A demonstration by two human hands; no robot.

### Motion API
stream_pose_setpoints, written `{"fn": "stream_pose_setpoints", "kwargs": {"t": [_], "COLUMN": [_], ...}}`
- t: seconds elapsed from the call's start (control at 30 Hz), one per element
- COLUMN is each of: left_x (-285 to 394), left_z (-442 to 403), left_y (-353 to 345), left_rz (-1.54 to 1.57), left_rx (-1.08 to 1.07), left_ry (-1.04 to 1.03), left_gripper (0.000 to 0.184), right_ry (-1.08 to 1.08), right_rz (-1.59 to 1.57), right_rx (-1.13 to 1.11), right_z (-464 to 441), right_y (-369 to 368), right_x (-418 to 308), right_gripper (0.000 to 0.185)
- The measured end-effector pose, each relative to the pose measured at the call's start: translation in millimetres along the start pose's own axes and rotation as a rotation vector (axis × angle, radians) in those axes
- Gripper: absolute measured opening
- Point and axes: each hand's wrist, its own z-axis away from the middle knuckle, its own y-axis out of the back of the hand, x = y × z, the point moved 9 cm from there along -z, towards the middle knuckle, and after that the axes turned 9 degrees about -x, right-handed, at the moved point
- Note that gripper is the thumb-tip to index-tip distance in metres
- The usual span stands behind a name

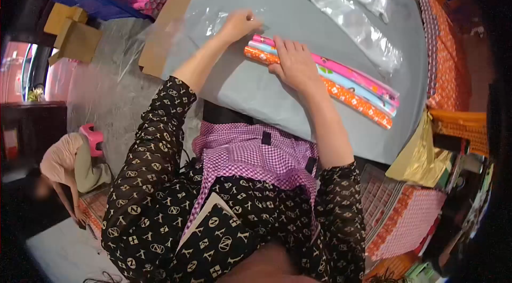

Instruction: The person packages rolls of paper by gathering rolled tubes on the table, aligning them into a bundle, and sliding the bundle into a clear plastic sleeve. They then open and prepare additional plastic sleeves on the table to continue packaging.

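In the head view, could skew or roll apart near the centre of the frame, given smooth round sides and steadying from only the right grip (296, 64), clasped loosely across a bundle of long, glossy, patterned paper-like rolls (341, 89). Could also dent or crease at the upper-left ends if knocked by the left grip (238, 27), blurred there and impossible to read as holding anything or not, or snag on thin clear plastic film (214, 19) just beyond. Lying aslant on the grey-covered tabletop (229, 91), from centre toward right: pink, pale blue and orange lengths, side by side, shiny, apparently uncreased.
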Motion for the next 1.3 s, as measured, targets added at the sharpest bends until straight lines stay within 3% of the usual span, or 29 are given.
{"fn": "stream_pose_setpoints", "kwargs": {"t": [0.17, 0.23, 0.43, 0.8, 1.07, 1.2, 1.3], "left_x": [42, 61, 56, 62, 35, 20, 2], "left_z": [-6, -2, 0, 1, -9, -3, 6], "left_y": [-15, -27, -36, -29, -18, 4, 30], "left_rz": [0.033, -0.079, -0.103, -0.170, 0.066, 0.152, -0.302], "left_rx": [-0.157, -0.285, -0.421, -0.280, -0.160, -0.048, 0.072], "left_ry": [-0.107, -0.270, -0.235, -0.178, -0.105, -0.078, -0.226], "left_gripper": [0.026, 0.022, 0.028, 0.026, 0.030, 0.033, 0.036], "right_ry": [-0.024, -0.028, 0.006, 0.029, 0.009, 0.025, 0.038], "right_rz": [-0.012, -0.015, -0.032, 0.053, 0.012, 0.023, 0.005], "right_rx": [0.002, -0.027, 0.012, 0.101, -0.033, 0.029, 0.051], "right_z": [0, 0, 1, 2, 1, 1, 1], "right_y": [3, 5, 5, 6, 1, 2, 3], "right_x": [3, 0, -1, -1, -1, -1, -1], "right_gripper": [0.073, 0.072, 0.070, 0.071, 0.070, 0.069, 0.069]}}
